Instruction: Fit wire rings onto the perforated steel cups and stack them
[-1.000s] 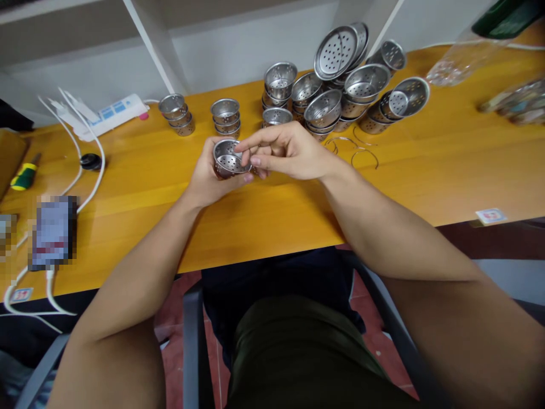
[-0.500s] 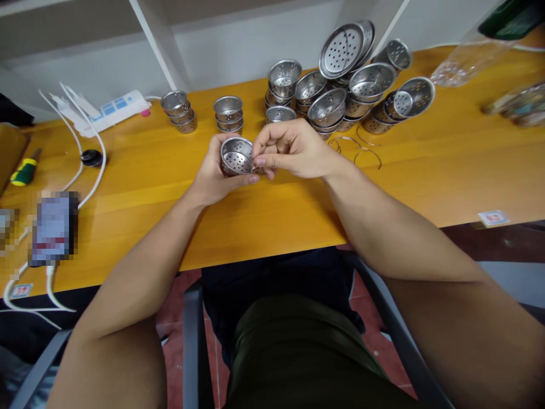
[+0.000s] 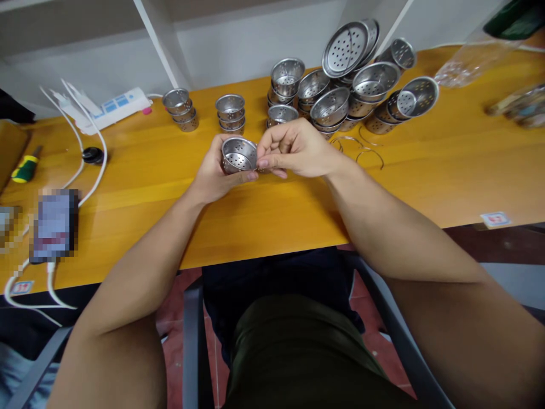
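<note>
A small perforated metal cup (image 3: 238, 155) is held over the wooden table (image 3: 264, 221), its mouth facing up. My left hand (image 3: 215, 170) wraps round the cup's left and near sides. My right hand (image 3: 293, 149) is at the cup's right rim, thumb and forefinger pinched together; what they grip is too small to make out. Behind the cup stands a stack of small perforated cups (image 3: 230, 113), with another stack (image 3: 181, 109) to its left. Thin bent wires (image 3: 369, 158) lie on the table to the right of my right hand.
Many metal cups (image 3: 330, 107) and perforated lids (image 3: 346, 50) are piled at the back right, near a clear plastic bag (image 3: 464, 62). On the left are a power strip (image 3: 119, 108), white cables, a phone (image 3: 54, 226) and a screwdriver (image 3: 26, 168).
The fingers of my right hand have shifted slightly at the cup's rim. The whole view has moved a little. My left hand keeps its hold on the cup.
</note>
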The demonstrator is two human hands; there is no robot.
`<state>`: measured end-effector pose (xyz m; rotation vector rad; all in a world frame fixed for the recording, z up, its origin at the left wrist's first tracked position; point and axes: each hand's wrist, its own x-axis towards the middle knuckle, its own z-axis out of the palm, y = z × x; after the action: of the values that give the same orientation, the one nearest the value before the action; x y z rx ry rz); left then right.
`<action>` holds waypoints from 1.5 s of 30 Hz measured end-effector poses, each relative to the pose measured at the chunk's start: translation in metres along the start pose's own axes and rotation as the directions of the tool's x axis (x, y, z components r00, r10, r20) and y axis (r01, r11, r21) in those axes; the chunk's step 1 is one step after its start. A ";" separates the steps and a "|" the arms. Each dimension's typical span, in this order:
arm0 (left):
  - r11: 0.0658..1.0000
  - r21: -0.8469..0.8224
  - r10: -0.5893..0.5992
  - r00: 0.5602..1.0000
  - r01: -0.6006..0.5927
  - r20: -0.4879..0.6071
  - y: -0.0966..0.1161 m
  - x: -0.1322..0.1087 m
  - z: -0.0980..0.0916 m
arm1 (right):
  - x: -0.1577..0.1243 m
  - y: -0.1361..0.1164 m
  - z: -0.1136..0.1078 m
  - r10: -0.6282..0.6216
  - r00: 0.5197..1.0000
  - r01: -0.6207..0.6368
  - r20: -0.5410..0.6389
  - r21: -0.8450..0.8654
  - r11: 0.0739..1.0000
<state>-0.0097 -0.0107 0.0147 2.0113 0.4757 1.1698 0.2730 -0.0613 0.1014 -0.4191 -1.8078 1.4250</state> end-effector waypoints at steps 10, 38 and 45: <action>1.000 -0.014 -0.026 0.998 0.027 0.054 0.006 -0.001 -0.001 | -0.001 -0.001 -0.002 0.051 0.998 -0.052 0.047 0.014 0.999; 0.990 0.089 -0.110 0.994 0.110 -0.008 0.009 -0.002 0.001 | 0.000 0.007 0.004 0.044 0.994 -0.048 -0.100 -0.040 0.998; 0.991 0.131 -0.027 0.999 0.023 0.028 0.011 0.001 -0.003 | 0.000 0.008 0.004 0.016 0.998 -0.019 -0.068 -0.055 0.998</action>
<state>-0.0128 -0.0157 0.0240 2.1255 0.5737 1.1170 0.2686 -0.0617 0.0941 -0.5074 -1.7966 1.3583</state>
